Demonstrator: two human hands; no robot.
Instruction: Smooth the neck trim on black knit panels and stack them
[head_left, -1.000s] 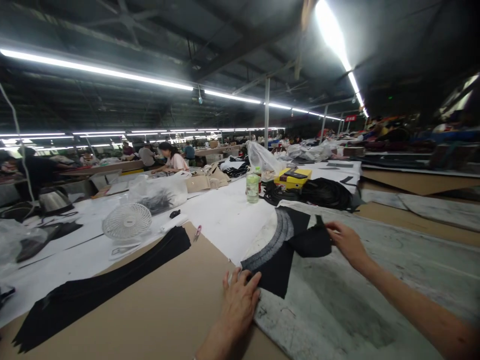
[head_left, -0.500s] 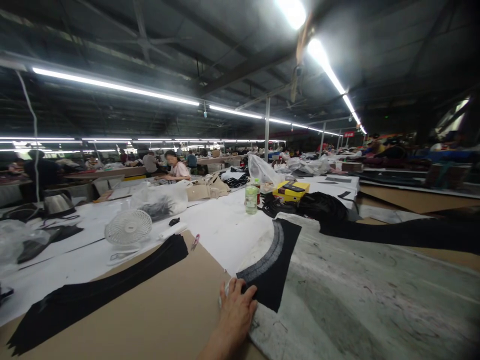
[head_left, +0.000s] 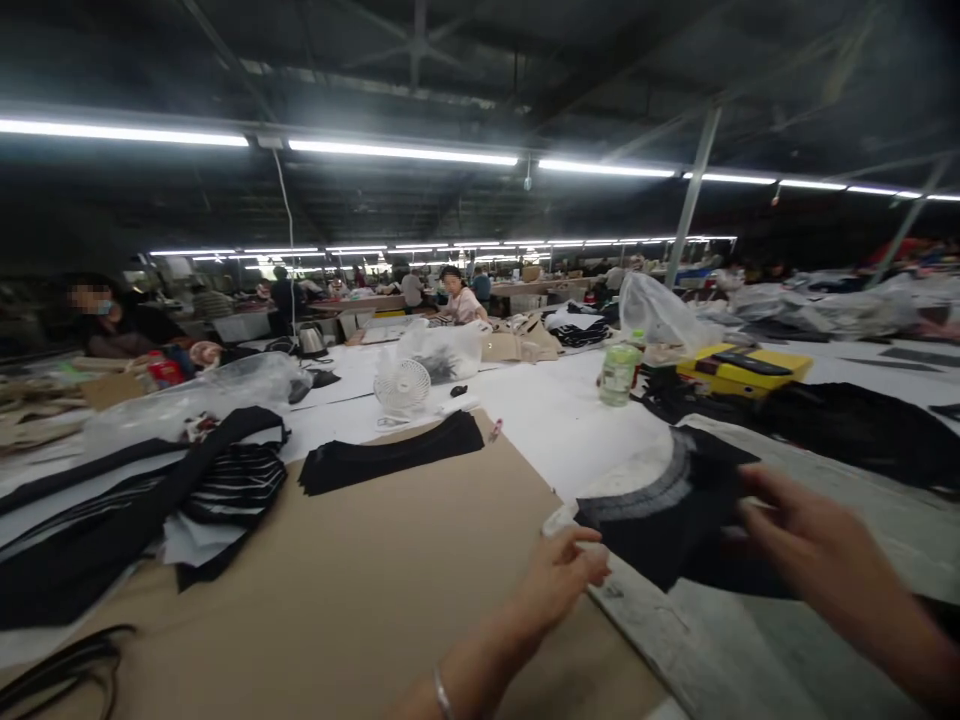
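Note:
A black curved fabric piece with a grey band (head_left: 667, 505) lies on a worn grey-white board (head_left: 720, 640), just right of a brown cardboard sheet (head_left: 420, 560). My left hand (head_left: 561, 578) is at the near left corner of this piece, with its fingers curled into a pinch; what they grip is not clear. My right hand (head_left: 814, 560) hovers over the piece's right side and is smeared by motion. Its fingertips reach the black fabric.
A black fabric strip (head_left: 390, 458) lies on the cardboard's far end. A small white fan (head_left: 402, 385), a green bottle (head_left: 619, 372) and a yellow box (head_left: 742, 368) stand behind. Striped black fabric (head_left: 225, 480) is piled at the left. Other people work at far tables.
The view has swung to the left. My right hand has come back over the black piece after being out of view. My left hand has gone from lying flat to a pinch.

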